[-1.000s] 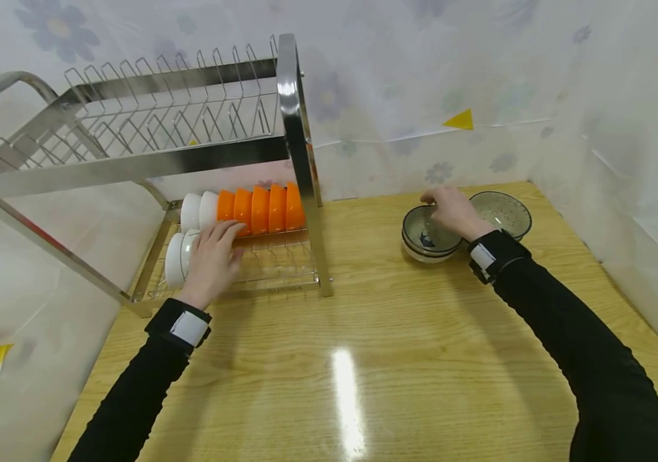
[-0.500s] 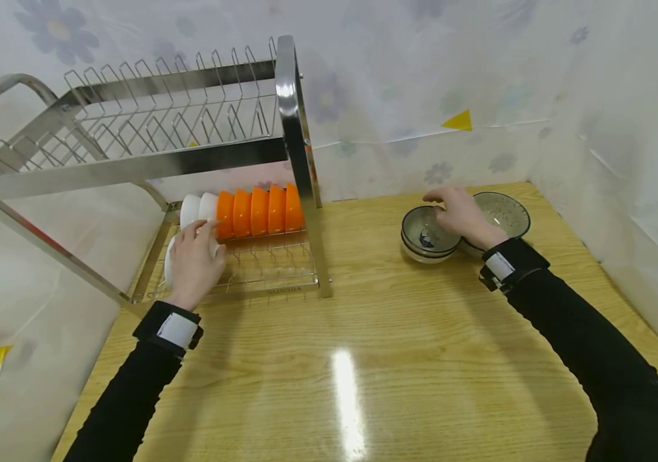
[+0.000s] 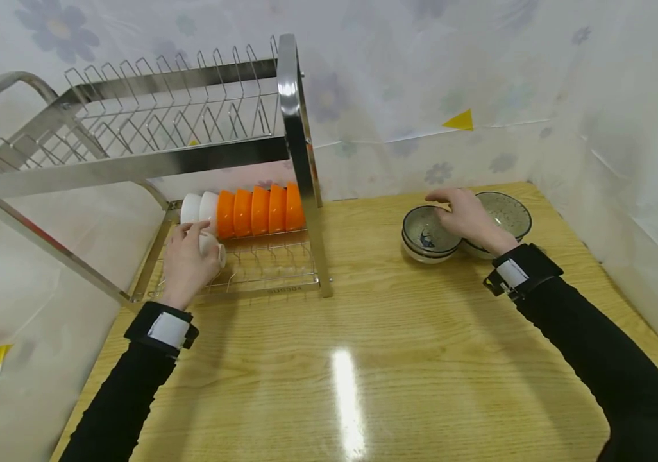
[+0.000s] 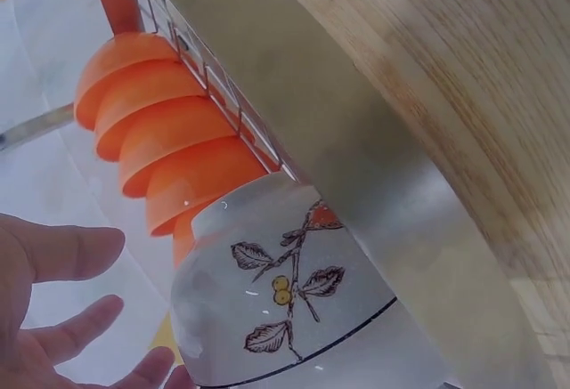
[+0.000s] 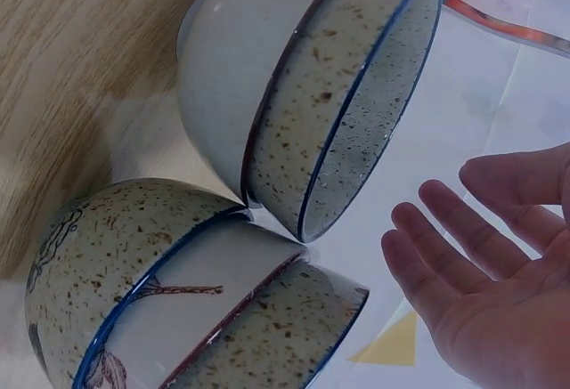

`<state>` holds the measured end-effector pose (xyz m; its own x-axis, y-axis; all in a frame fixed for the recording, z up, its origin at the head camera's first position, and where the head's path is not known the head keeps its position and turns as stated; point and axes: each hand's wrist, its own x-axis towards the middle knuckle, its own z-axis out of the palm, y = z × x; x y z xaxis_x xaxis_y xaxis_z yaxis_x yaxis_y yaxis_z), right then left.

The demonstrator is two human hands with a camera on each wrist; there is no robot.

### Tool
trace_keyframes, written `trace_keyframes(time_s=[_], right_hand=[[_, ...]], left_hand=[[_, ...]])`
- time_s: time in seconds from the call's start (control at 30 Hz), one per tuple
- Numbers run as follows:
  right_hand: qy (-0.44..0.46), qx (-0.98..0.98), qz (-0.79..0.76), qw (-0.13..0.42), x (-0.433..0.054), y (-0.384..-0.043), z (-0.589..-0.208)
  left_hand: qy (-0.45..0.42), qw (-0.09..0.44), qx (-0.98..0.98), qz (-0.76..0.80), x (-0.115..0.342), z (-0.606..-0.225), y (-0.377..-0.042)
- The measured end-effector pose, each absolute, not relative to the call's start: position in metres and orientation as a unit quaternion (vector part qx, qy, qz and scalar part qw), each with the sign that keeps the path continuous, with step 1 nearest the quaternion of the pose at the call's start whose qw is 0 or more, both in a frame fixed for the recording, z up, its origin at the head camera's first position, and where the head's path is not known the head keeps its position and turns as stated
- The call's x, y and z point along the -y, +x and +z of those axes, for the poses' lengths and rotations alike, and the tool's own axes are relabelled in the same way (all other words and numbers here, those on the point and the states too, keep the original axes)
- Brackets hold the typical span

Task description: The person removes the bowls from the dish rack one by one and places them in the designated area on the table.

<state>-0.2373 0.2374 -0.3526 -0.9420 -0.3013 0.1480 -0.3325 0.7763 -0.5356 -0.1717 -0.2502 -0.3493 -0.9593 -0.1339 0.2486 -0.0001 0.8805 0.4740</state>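
On the lower tier of the rack, my left hand (image 3: 190, 263) reaches over a white bowl (image 3: 211, 247), whose foot points right. The left wrist view shows this bowl (image 4: 285, 282) with a painted branch and a dark rim line, lying on its side; the fingers (image 4: 80, 251) are extended and spread beside it. At the right, my right hand (image 3: 470, 221) hovers between a stack of dark-rimmed bowls (image 3: 430, 234) and a larger speckled bowl (image 3: 505, 212). In the right wrist view its fingers (image 5: 463, 238) are loosely extended, apart from the nested bowls (image 5: 142, 255).
Several orange bowls (image 3: 260, 212) and white bowls (image 3: 190, 208) stand on edge in the back row of the metal dish rack (image 3: 283, 149). Its upper tier of wire slots overhangs the left hand. A wooden table (image 3: 410, 346) lies in front, with walls behind and at the right.
My left hand has moved left along the lower tier, and a white bowl's foot now shows beside its fingers. My right hand has shifted slightly right above the bowls.
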Motion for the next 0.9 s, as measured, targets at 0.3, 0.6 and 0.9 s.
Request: trace_keyframes(time_s=[0.3,0.6,0.9], right_hand=[[0.172,0.940,0.295,0.027,-0.239,-0.235,-0.353],[0.168,0.941,0.291,0.032,-0.241,-0.234,-0.354],[0.164,0.935,0.315,0.011,-0.243,-0.230,-0.353]], left_hand=[[0.060,0.117,0.949,-0.288,0.257,-0.345,-0.172],[0.081,0.092,0.947,-0.297,0.265,-0.344,-0.173],[0.095,0.077,0.945,-0.305,0.273,-0.341,-0.174]])
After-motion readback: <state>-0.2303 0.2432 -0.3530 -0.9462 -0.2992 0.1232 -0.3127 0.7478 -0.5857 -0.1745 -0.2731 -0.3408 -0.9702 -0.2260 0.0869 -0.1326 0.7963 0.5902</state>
